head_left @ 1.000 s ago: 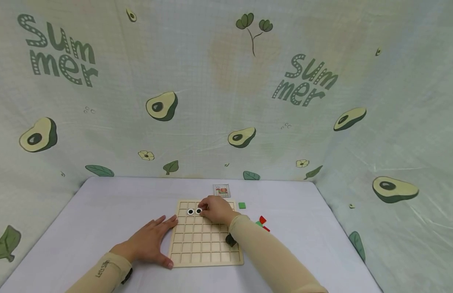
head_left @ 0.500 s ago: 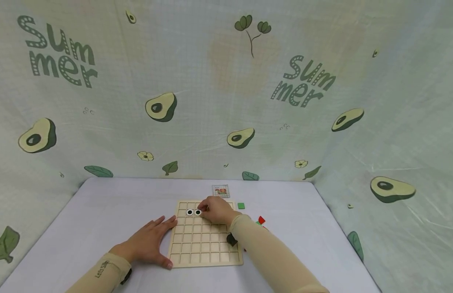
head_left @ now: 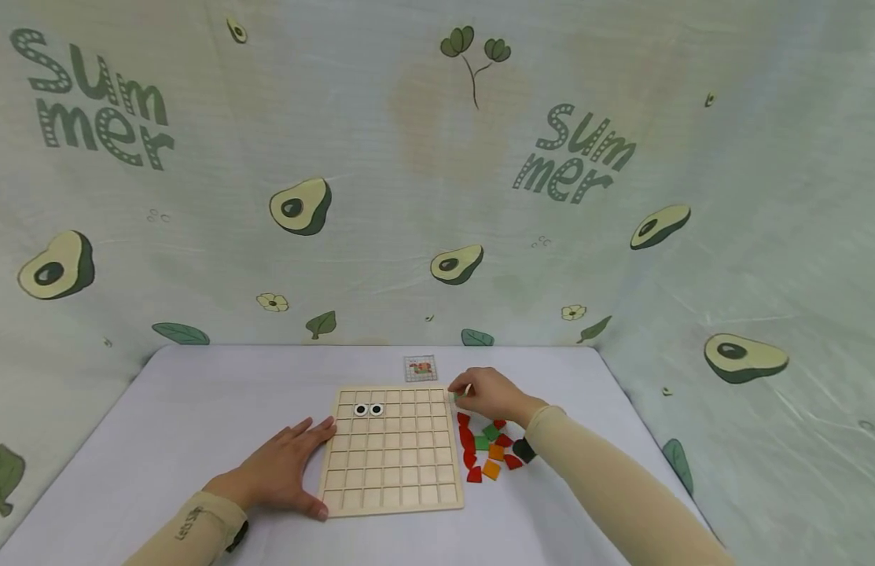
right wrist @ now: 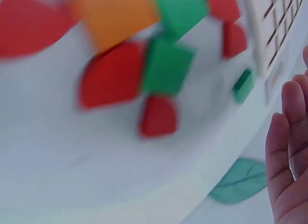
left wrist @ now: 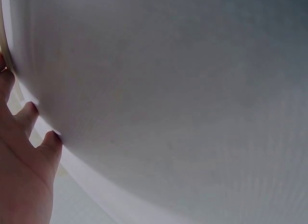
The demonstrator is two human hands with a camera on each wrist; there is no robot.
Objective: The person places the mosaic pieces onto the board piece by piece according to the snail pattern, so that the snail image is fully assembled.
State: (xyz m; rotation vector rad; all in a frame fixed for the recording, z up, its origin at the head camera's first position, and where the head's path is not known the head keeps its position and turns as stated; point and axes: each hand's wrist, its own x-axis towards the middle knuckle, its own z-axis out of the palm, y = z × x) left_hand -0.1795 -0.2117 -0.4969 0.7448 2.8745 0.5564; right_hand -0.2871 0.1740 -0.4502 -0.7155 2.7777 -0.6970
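- Grid board (head_left: 390,475): flat.
- Left hand (head_left: 277,469): fingers spread, at the board's left edge.
- Right hand (head_left: 490,393): at the board's far right corner; whether fingers pinch the green tile (right wrist: 244,85) beside that corner, cannot tell.
- Picture card (head_left: 420,369): beyond the board.
- Two black-centred discs (head_left: 376,409): on the board, far left.

The person's left arm (head_left: 185,531) slanted up from the bottom, and the left hand (head_left: 281,472) was spread wide, with its fingers pointing forward and its thumb stuck out low, nearer the body. The right arm (head_left: 610,479) reached farther out, and the right hand (head_left: 495,393) pointed over to the left. Its thumb and first finger curved toward each other, and in the right wrist view some fingers were side by side.
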